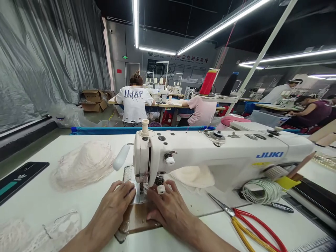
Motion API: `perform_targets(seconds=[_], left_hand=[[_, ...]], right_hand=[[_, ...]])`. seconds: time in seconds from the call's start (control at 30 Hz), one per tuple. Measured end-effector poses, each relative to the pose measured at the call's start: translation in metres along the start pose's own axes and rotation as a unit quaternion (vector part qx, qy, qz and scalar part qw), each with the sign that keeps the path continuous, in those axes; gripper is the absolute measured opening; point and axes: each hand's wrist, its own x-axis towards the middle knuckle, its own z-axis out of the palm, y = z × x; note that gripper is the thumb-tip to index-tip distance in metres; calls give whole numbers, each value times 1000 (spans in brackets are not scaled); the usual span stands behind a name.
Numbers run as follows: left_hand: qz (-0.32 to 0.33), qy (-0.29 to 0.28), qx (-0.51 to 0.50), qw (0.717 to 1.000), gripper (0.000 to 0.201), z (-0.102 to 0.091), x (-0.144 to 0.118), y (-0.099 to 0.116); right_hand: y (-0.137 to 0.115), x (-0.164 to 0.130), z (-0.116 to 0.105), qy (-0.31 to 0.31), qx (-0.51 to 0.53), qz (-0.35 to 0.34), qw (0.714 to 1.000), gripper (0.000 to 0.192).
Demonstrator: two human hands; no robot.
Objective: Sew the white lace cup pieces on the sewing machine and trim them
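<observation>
1. Here both hands, left point(118, 204) and right point(168, 206), lie flat and open on a small brown flat piece point(139, 217), gripping nothing, under the white Juki sewing machine point(210, 154) needle.
2. Judging by this, stitching is under way; the next move needs steady, even feeding.

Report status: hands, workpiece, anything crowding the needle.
Left hand and right hand flat, open, on brown piece under sewing machine needle. Scissors lie right, apart.

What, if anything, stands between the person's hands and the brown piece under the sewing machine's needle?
Nothing visible. The left hand and right hand both lie flat on the brown piece, one each side of the presser foot of the sewing machine.
</observation>
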Motion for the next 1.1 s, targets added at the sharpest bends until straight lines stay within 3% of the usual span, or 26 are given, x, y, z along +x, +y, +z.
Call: perform_targets(seconds=[0.2, 0.37, 0.47, 0.63, 0.73, 0.8, 0.87, 0.93, 0.97, 1.0, 1.03, 1.1], left_hand=[[-58, -113, -42, 991, 34, -36, 10, 11], [-228, -210, -97, 946, 25, -61, 1, 47], [-282, -196, -74, 936, 18, -57, -4, 60], [-299, -188, -118, 928, 10, -49, -5, 68], [-273, -177, -147, 934, 11, -54, -11, 78], [-270, -162, -214, 925, 13, -61, -21, 88], [-306, -148, -354, 871, 17, -67, -36, 98], [-357, -133, -512, 769, 24, -73, -53, 110], [-375, -133, -571, 718, 33, -76, -62, 115], [-385, -139, -614, 674, 43, -80, -70, 121], [-389, -151, -645, 640, 50, -83, -77, 126], [-384, -194, -678, 596, 49, -90, -89, 136]], right_hand=[[-11, 4, -8, -10, -34, 13, 999, 24], [-31, -14, -27, -63, 150, -103, 981, 37], [-34, -23, -35, -55, 228, -52, 971, 33], [-28, -13, -33, -44, 131, 89, 986, 18], [-28, -6, -31, -69, 129, 100, 984, 29], [-33, -5, -35, -81, 184, 82, 976, 32], [-42, -11, -44, -123, 345, 86, 926, 37], [-54, -21, -56, -190, 539, 120, 812, 42], [-60, -28, -63, -217, 607, 140, 751, 43], [-67, -35, -69, -238, 646, 159, 708, 42], [-74, -43, -73, -248, 667, 174, 681, 41], [-88, -58, -79, -251, 682, 208, 655, 38]])
